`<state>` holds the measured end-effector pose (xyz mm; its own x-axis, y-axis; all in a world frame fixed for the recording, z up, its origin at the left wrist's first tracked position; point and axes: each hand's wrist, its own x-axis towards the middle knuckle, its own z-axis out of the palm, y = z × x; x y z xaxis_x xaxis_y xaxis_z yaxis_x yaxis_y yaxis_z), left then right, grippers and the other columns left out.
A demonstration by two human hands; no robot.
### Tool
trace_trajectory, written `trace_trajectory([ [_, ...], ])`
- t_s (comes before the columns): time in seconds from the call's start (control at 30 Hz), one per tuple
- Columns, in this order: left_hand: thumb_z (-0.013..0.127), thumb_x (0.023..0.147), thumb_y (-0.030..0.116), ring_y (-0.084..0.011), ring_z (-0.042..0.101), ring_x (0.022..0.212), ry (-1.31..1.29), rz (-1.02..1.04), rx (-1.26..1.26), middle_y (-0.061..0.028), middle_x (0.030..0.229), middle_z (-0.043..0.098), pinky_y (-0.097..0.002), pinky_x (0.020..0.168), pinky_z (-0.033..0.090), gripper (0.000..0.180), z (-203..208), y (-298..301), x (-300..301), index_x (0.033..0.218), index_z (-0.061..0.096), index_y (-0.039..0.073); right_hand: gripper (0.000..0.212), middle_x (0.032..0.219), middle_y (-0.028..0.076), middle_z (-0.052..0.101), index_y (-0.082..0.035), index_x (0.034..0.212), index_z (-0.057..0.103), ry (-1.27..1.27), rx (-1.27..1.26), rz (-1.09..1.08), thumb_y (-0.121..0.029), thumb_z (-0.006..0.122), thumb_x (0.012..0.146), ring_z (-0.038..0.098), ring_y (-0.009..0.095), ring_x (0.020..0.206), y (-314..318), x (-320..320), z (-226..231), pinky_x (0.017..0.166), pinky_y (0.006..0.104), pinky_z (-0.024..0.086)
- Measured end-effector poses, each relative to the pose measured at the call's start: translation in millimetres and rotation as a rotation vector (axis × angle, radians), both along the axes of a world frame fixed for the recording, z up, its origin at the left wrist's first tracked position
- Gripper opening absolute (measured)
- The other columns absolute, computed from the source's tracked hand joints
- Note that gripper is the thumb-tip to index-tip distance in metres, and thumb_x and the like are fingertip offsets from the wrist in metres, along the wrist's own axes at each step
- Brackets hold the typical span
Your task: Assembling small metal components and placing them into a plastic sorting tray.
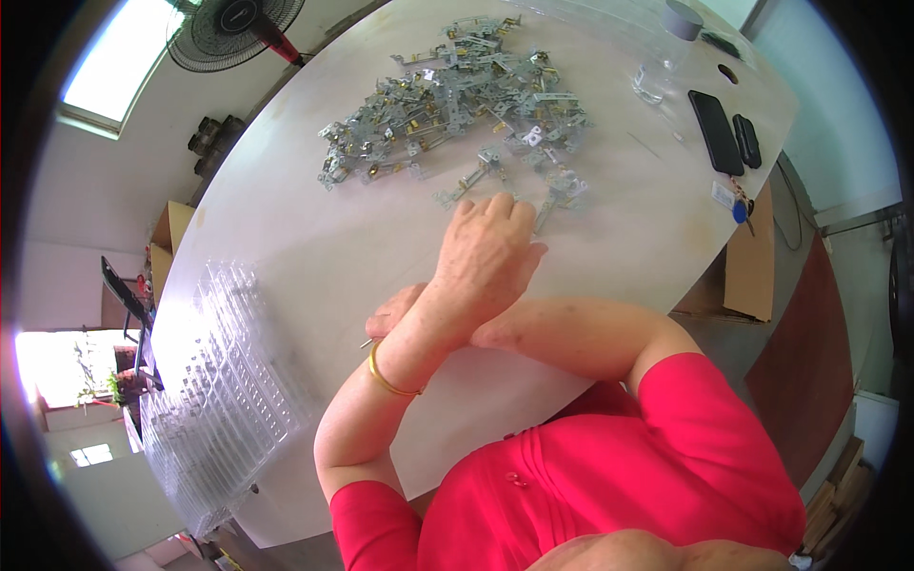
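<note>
My forearms are crossed, the left over the right. My left hand (490, 249), a gold bangle (387, 383) on its wrist, reaches up to the near edge of a heap of silver metal brackets with brass-coloured bits (443, 105). Its fingers curl down beside two loose brackets (473, 179) (564, 193); what they grip, if anything, is hidden. My right hand (395, 309) shows only partly, beyond the left wrist. It is closed, and a thin metal tip (367, 343) juts out below it; the rest of that piece is covered.
Stacked clear plastic trays (238, 381) stand at the table's left. On the right lie a black phone (716, 131), a dark slim case (746, 142) and keys with a blue tag (740, 211). A clear bottle (649, 84) is at the back right. Cardboard box (747, 257) beside the table.
</note>
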<state>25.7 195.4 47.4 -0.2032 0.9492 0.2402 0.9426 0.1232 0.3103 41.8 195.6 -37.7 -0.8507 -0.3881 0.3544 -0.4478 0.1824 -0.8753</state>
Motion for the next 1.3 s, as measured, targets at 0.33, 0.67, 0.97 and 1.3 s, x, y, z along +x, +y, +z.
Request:
trace_trajectory([
  [0.33, 0.07, 0.084, 0.012, -0.0338, 0.064, 0.076, 0.152, -0.033, -0.147, -0.013, 0.084, 0.062, -0.0443, 0.071, 0.051, 0.019, -33.5, 12.1, 1.8, 0.096, 0.056, 0.005, 0.036, 0.079, 0.011, 0.058, -0.006, 0.093, 0.055, 0.094, 0.338, -0.082, -0.037, 0.071, 0.084, 0.06, 0.03, 0.074, -4.1, -7.1, -1.0, 0.068, 0.0417, 0.048],
  [0.67, 0.056, 0.103, 0.009, -0.012, 0.07, 0.075, -0.852, 0.396, 0.336, -0.0072, 0.086, 0.071, -0.0247, 0.068, 0.056, 0.019, 6.5, -35.3, -28.3, 0.112, 0.07, -0.001, 0.007, 0.084, 0.011, 0.067, -0.009, 0.088, 0.065, 0.273, 0.044, -0.196, -0.014, 0.061, 0.091, 0.063, 0.032, 0.079, -10.8, -9.5, -17.3, 0.071, 0.0431, 0.05],
  [0.97, 0.058, 0.103, 0.015, -0.0177, 0.071, 0.073, -1.256, 0.779, 0.389, -0.0137, 0.092, 0.072, -0.0312, 0.071, 0.059, 0.024, -36.9, -149.5, -80.3, 0.114, 0.064, -0.006, 0.004, 0.077, 0.007, 0.066, -0.012, 0.081, 0.067, 0.201, 0.154, -0.04, -0.015, 0.068, 0.085, 0.064, 0.029, 0.077, -1.0, 1.7, -2.0, 0.069, 0.0426, 0.05],
  [1.3, 0.064, 0.096, 0.02, -0.0214, 0.068, 0.068, -0.609, 1.078, 0.037, -0.0183, 0.094, 0.069, -0.0353, 0.066, 0.056, 0.032, -27.7, -157.1, -70.6, 0.112, 0.063, -0.007, 0.012, 0.088, 0.001, 0.068, -0.005, 0.097, 0.071, -0.553, -0.661, 0.075, -0.016, 0.067, 0.096, 0.059, 0.009, 0.076, 30.5, -9.6, 19.4, 0.067, 0.0257, 0.047],
])
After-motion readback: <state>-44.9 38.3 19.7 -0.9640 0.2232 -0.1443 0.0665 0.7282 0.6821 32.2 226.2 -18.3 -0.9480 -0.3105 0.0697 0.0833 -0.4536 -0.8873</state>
